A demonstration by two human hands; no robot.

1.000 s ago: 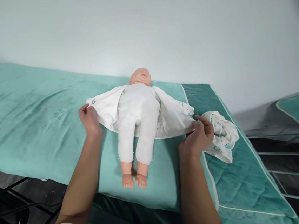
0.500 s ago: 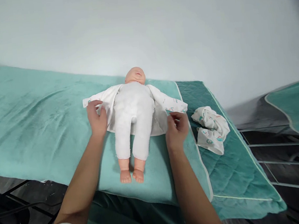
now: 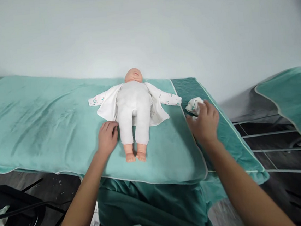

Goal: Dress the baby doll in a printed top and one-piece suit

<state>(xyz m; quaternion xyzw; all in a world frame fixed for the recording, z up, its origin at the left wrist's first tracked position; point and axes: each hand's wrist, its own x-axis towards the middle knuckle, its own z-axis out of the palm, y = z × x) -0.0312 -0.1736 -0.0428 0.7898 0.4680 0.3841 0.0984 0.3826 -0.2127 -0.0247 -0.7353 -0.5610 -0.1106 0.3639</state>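
Note:
A baby doll (image 3: 134,100) lies on its back, its head toward the wall and its bare feet toward me. Its body and legs are soft white cloth. Both arms are in the sleeves of a white printed baby jacket (image 3: 163,113), which is spread wide at the front. My left hand (image 3: 108,136) rests on the bed beside the doll's leg, fingers loosely bent and holding nothing. At the right, my right hand (image 3: 206,122) has its fingers curled over a crumpled white printed baby garment (image 3: 193,105), hiding much of it.
A light green cover (image 3: 46,112) lies over the bed, with a darker quilted green layer (image 3: 223,148) at its right end. A white wall (image 3: 132,29) stands behind. Another green-covered surface (image 3: 293,102) is at far right, a black chair (image 3: 22,214) at lower left.
Both hands have left the jacket's edges. My right hand has moved right onto the crumpled garment; my left hand has come down beside the doll's leg. The view has shifted slightly.

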